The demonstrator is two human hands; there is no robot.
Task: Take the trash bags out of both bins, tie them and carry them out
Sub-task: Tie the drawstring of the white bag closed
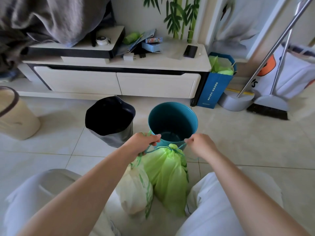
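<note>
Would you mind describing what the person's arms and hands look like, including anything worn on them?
Both forearms are bare, with no sleeves in view. The left hand and the right hand wear no gloves, and no rings, watch or bracelets show. The only clothing visible is light, whitish fabric over the knees below the arms.

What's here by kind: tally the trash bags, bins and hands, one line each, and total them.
Trash bags: 2, green bag, whitish bag
Bins: 2, blue bin, black-lined bin
Hands: 2, left hand, right hand
Total: 6
</note>
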